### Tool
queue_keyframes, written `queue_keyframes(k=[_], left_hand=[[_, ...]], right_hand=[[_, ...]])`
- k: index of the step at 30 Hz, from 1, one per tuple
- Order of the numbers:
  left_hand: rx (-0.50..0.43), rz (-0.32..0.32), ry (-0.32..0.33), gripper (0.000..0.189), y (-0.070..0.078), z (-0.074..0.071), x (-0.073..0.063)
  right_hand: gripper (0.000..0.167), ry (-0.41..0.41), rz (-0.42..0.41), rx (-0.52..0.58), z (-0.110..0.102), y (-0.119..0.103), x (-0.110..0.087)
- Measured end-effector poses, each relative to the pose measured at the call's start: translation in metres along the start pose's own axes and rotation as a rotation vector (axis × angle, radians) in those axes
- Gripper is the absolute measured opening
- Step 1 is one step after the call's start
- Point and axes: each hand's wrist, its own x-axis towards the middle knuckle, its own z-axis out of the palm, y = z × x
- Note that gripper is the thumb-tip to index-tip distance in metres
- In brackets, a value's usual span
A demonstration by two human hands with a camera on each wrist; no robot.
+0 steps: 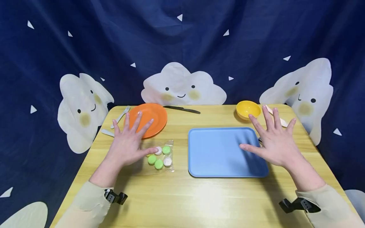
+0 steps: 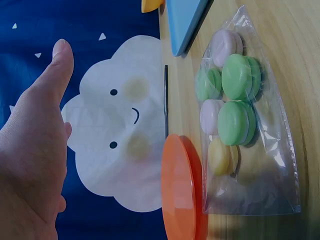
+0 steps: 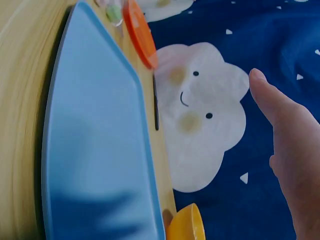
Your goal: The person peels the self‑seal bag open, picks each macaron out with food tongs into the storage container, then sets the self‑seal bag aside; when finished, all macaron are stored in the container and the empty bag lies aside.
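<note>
My left hand (image 1: pixel 127 144) hovers with fingers spread, holding nothing. Below it lies a clear plastic bag (image 2: pixel 272 165) of green, pale and yellow macarons (image 1: pixel 158 164). An orange plate (image 1: pixel 155 118) sits just beyond those fingertips. My right hand (image 1: pixel 275 142), its fingers also spread, hangs above the right side of a blue tray (image 1: pixel 219 152) and casts a shadow on it. Close to its fingertips stands a yellow bowl (image 1: pixel 248 110). Both hands look raised off the table in the wrist views.
A black knife (image 1: pixel 183 109) lies along the back table edge. Left of the plate are a pale fork (image 1: pixel 121 116) and another pale utensil (image 1: pixel 107 132), partly hidden. A pale utensil (image 1: pixel 283 123) lies behind the right hand. A dark blue curtain (image 1: pixel 182 38) hangs behind the wooden table (image 1: pixel 182 196).
</note>
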Motion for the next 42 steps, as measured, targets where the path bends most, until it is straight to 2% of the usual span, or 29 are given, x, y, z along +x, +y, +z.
queue_keyframes(k=[6,11,17,21,26,31,37,42], left_hand=[[-0.008,0.029,-0.017,0.113,0.001,-0.002,-0.002],[-0.048,0.047,-0.029,0.111,-0.002,-0.006,-0.007],[-0.17,0.086,0.009,0.106,-0.008,-0.008,-0.014],[-0.261,0.106,0.011,0.103,-0.014,-0.006,-0.018],[-0.364,0.135,0.0,0.1,-0.019,0.001,-0.022],[-0.467,0.13,-0.029,0.1,-0.022,0.017,-0.026],[-0.528,0.111,-0.071,0.099,-0.021,0.036,-0.032],[-0.562,0.093,-0.088,0.094,-0.02,0.05,-0.036]], right_hand=[[0.108,0.059,-0.071,0.05,-0.004,-0.014,0.003],[0.099,0.099,-0.133,0.156,-0.005,-0.026,0.007],[0.082,0.142,-0.177,0.336,-0.008,-0.04,0.011],[0.073,0.168,-0.189,0.476,-0.006,-0.049,0.014],[0.066,0.177,-0.183,0.61,0.002,-0.059,0.017],[0.063,0.183,-0.189,0.679,0.012,-0.071,0.018],[0.061,0.189,-0.241,0.724,0.028,-0.087,0.024],[0.061,0.15,-0.275,0.783,0.042,-0.103,0.027]])
